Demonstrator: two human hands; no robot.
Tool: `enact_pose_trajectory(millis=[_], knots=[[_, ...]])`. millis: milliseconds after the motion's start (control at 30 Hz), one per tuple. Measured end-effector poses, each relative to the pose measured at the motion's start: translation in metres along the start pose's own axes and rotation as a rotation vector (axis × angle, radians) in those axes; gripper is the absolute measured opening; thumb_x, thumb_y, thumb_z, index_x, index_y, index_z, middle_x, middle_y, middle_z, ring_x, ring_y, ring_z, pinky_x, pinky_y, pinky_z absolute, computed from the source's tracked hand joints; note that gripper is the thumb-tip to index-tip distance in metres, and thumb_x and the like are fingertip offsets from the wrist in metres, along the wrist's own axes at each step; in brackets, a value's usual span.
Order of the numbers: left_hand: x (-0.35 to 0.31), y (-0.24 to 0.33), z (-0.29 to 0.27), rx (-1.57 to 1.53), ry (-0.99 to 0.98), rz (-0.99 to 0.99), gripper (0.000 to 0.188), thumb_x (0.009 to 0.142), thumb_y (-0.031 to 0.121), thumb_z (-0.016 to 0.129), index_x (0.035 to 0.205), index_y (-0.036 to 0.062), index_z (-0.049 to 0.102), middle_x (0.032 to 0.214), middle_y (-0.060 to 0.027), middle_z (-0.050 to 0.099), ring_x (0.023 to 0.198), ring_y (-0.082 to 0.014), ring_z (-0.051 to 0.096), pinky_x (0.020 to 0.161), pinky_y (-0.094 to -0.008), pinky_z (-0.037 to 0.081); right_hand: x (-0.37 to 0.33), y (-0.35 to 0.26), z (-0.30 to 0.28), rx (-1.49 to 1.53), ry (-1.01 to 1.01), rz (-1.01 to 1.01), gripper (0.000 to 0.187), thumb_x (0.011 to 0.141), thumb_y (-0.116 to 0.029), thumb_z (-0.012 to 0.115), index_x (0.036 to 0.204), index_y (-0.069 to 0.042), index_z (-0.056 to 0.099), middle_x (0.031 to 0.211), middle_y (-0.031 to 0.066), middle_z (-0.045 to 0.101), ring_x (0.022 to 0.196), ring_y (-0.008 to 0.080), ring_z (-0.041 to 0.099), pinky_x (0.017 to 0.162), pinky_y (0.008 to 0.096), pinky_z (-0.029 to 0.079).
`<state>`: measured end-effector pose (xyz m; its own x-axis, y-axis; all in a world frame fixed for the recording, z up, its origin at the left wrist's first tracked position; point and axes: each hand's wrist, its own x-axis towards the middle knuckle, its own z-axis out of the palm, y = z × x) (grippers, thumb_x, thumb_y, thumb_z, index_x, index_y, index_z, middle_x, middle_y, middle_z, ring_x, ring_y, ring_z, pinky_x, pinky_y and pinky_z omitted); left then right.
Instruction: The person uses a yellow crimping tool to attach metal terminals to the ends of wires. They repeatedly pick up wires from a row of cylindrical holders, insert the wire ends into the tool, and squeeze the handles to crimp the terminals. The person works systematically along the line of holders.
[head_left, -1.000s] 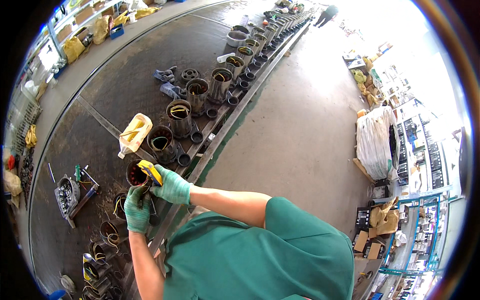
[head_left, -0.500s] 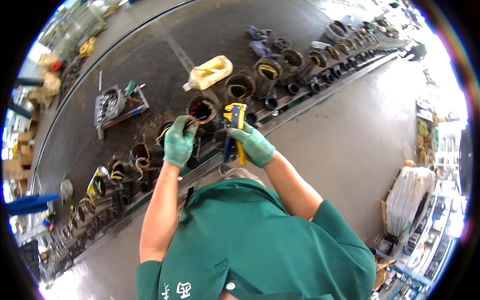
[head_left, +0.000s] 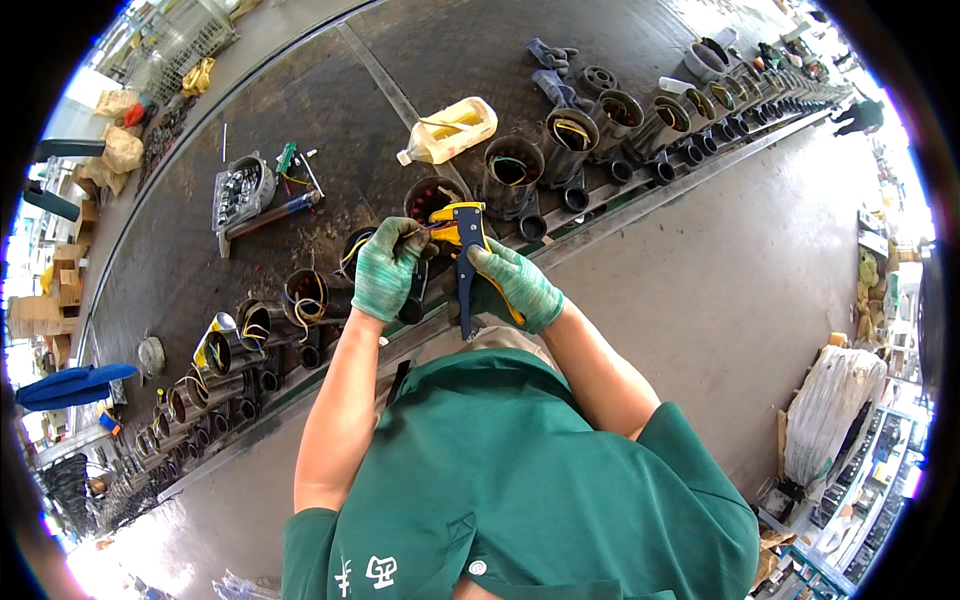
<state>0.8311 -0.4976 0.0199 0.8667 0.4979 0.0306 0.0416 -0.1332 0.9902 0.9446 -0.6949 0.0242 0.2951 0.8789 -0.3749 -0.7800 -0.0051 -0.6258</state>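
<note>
My right hand [head_left: 522, 284], in a green knit glove, grips a yellow and dark blue wire stripper [head_left: 467, 238]. Its jaw end points left, close to the fingertips of my left hand [head_left: 386, 272]. That hand, gloved alike, is closed in a pinch on thin wires [head_left: 427, 229]. Whether the jaws have closed on a wire is too small to tell. Just beyond both hands stands a dark, round motor housing [head_left: 433, 190] with reddish parts around its inside, partly covered by the tool.
Several similar housings with wires line the dark bench [head_left: 330, 110] edge on both sides. A yellowish plastic jug [head_left: 455, 130] lies behind. To the left sit a tray of metal parts [head_left: 240, 190] and a hammer [head_left: 270, 215]. A wrapped bundle [head_left: 832, 415] stands at right.
The wire stripper has come left and tilted, bringing its jaws up to the wires in my left hand. The whole view has shifted slightly.
</note>
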Motion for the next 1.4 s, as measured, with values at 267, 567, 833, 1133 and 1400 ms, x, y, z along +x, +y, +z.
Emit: enact_pose_trajectory(millis=[267, 567, 833, 1133, 1400], knots=[[-0.001, 0.005, -0.002, -0.044, -0.009, -0.065, 0.014, 0.103, 0.009, 0.068, 0.113, -0.0010, 0.067, 0.095, -0.0070, 0.074, 0.086, -0.0150, 0.074, 0.081, -0.0303, 0.061, -0.004, -0.014, 0.007, -0.131, 0.027, -0.007, 0.050, 0.105, -0.037, 0.068, 0.142, -0.005, 0.057, 0.112, -0.0015, 0.064, 0.101, 0.0083, 0.060, 0.091, 0.0282, 0.053], [0.001, 0.000, -0.006, -0.036, -0.068, -0.037, 0.013, 0.102, 0.008, 0.070, 0.111, -0.0012, 0.069, 0.094, -0.0071, 0.075, 0.085, -0.0150, 0.074, 0.080, -0.0304, 0.061, -0.003, -0.011, 0.002, -0.173, 0.085, 0.022, 0.052, 0.105, -0.042, 0.063, 0.141, -0.006, 0.057, 0.105, -0.0044, 0.062, 0.096, 0.0054, 0.057, 0.084, 0.0265, 0.052], [0.004, 0.011, -0.005, 0.002, -0.024, -0.072, 0.017, 0.107, 0.017, 0.064, 0.111, 0.0003, 0.067, 0.096, -0.0090, 0.077, 0.088, -0.0156, 0.075, 0.080, -0.0301, 0.060, 0.007, 0.015, -0.001, -0.103, 0.193, -0.275, 0.036, 0.099, -0.024, 0.070, 0.130, -0.007, 0.062, 0.108, -0.0017, 0.065, 0.090, 0.0073, 0.058, 0.084, 0.0261, 0.050], [0.013, 0.031, -0.007, -0.355, -0.020, -0.331, 0.025, 0.111, 0.023, 0.057, 0.115, -0.0003, 0.064, 0.112, -0.0132, 0.075, 0.100, -0.0214, 0.076, 0.087, -0.0323, 0.062, 0.039, 0.030, 0.022, -0.635, 0.326, -0.572, 0.054, 0.091, 0.000, 0.074, 0.139, -0.006, 0.051, 0.099, 0.0050, 0.066, 0.085, 0.0121, 0.059, 0.078, 0.0301, 0.054], [0.015, 0.046, 0.005, -0.195, 0.071, -0.449, 0.022, 0.112, 0.022, 0.055, 0.115, 0.0037, 0.068, 0.102, -0.0034, 0.072, 0.085, -0.0081, 0.062, 0.075, -0.0256, 0.053, 0.045, 0.020, 0.040, -0.780, 0.336, -0.609, 0.051, 0.090, -0.011, 0.079, 0.134, -0.005, 0.055, 0.109, 0.0218, 0.074, 0.097, 0.0373, 0.074, 0.083, 0.0423, 0.058]])
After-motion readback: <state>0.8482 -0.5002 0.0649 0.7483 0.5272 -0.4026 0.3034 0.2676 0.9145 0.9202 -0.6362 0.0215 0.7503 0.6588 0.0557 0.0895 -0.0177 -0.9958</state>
